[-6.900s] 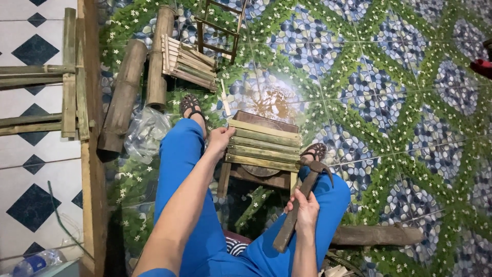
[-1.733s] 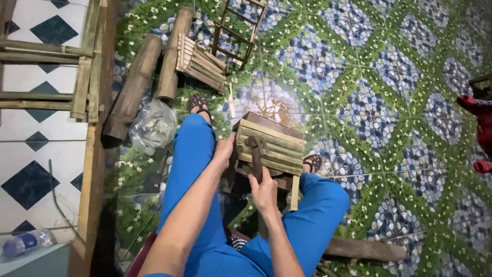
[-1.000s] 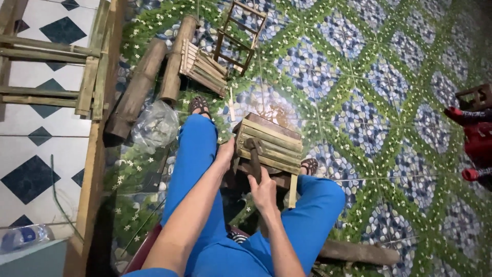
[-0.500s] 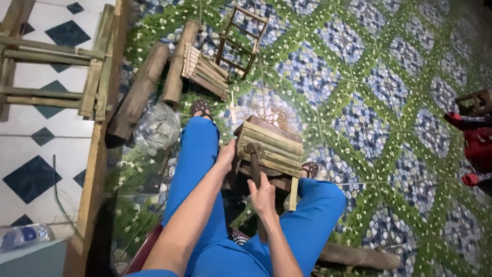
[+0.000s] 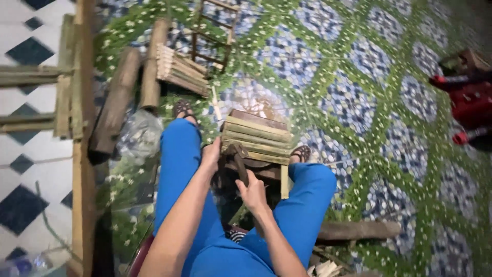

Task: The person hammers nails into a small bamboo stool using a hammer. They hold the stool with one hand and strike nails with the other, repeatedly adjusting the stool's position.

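Note:
A small bamboo-slat stool (image 5: pixel 258 136) stands between my knees, which are in blue trousers. My left hand (image 5: pixel 211 154) grips the stool's near left edge. My right hand (image 5: pixel 252 191) is closed on the dark wooden handle of a hammer-like tool (image 5: pixel 238 160), whose head rests against the stool's near side just under the slats. My sandalled feet show on either side of the stool.
Two thick bamboo logs (image 5: pixel 115 100), a bundle of split slats (image 5: pixel 182 69) and a small bamboo frame (image 5: pixel 212 31) lie ahead on the left. A bamboo frame (image 5: pixel 66 87) lies at the far left. A log (image 5: pixel 359 230) rests by my right leg. Red objects (image 5: pixel 469 100) sit at right.
Earlier my right hand held the long tool out to the right of the stool; it has since come in against the stool's near side. My view has drifted slightly.

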